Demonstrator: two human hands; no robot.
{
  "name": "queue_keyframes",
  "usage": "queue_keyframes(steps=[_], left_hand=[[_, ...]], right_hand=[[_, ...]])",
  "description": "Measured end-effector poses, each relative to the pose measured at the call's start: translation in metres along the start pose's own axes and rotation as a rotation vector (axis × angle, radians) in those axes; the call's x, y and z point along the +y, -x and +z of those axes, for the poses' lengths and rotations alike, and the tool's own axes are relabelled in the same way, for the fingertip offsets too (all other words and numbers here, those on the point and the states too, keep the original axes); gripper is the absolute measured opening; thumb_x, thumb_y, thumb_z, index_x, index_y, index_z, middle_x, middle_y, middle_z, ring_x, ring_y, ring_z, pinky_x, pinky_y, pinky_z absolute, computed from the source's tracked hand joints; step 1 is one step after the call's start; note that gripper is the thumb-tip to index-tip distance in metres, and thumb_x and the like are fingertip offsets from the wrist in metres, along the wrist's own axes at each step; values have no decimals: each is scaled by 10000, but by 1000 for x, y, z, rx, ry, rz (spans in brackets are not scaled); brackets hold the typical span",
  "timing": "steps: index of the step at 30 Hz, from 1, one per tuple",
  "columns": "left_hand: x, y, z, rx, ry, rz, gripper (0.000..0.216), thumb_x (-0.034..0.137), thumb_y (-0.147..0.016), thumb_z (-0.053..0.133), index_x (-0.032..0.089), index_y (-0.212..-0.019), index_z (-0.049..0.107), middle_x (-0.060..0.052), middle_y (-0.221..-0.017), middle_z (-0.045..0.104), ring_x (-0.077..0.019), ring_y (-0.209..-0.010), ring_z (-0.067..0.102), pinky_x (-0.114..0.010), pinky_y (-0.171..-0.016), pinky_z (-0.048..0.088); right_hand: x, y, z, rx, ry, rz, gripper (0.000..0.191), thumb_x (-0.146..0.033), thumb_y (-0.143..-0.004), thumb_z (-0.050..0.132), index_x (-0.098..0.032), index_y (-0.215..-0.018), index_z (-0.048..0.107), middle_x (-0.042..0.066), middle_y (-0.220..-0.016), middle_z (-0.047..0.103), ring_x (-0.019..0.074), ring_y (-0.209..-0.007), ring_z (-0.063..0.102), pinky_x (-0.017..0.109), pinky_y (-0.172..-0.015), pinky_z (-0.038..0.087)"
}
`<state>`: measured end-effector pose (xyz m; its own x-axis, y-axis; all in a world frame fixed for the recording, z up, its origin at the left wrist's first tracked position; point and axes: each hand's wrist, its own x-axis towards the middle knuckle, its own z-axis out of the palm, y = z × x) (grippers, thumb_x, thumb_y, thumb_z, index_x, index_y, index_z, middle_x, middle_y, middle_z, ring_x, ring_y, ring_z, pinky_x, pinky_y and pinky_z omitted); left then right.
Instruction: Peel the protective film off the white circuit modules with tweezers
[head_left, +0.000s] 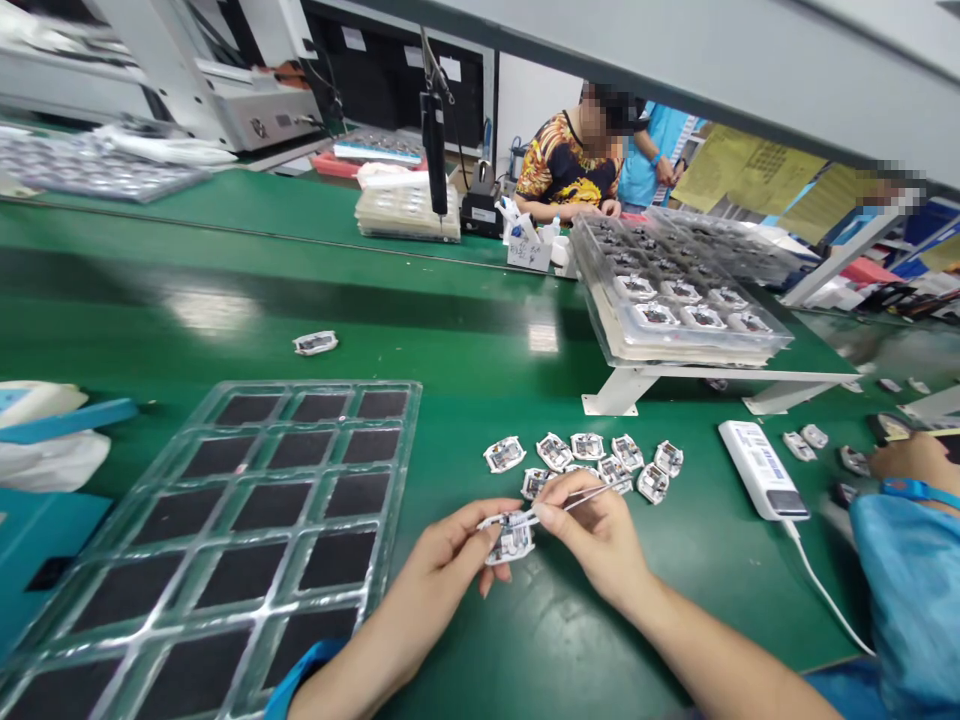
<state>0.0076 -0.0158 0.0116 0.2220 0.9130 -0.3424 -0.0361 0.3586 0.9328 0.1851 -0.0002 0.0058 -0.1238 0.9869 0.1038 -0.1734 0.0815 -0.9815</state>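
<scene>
My left hand (450, 545) pinches a small white circuit part (511, 540) just above the green table. My right hand (596, 530) grips metal tweezers (592, 493), whose tips touch the top of that part. Just beyond my hands lies a cluster of several similar small white parts (589, 460). A clear plastic tray (225, 540) with empty dark pockets lies to the left of my hands.
A raised stack of clear trays (675, 300) filled with parts stands at the right back on a white stand. A white device with a cable (761, 470) lies right. One stray part (315, 343) lies farther back. A co-worker's hand (911, 460) is at the right; other people sit behind.
</scene>
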Motion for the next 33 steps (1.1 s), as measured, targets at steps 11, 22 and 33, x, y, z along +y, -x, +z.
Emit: queue_keyframes(steps=[11,22,33], left_hand=[[-4,-1,0,0,54,-45,424,464,-813,644,118,-1053,690,-9,-601,652,-147,-551,524,-264,-533,405],[3,1,4,-23,328,-129,329,390,-737,755,136,-942,713,-18,-723,647,-144,-587,593,-256,-505,413],[4,2,2,-51,274,-106,421,466,-743,763,146,-1009,702,-17,-755,643,-151,-644,586,-259,-543,417]], right_hand=[[2,-1,0,-3,-60,72,169,-312,-768,798,-207,-749,666,-5,-734,681,142,-693,626,253,-660,500],[9,2,2,56,46,-120,44,-219,-773,792,-234,-784,752,25,-775,749,188,-750,695,292,-700,550],[3,1,-1,-7,-3,-139,51,-228,-774,803,-245,-772,755,21,-767,757,190,-757,712,316,-735,565]])
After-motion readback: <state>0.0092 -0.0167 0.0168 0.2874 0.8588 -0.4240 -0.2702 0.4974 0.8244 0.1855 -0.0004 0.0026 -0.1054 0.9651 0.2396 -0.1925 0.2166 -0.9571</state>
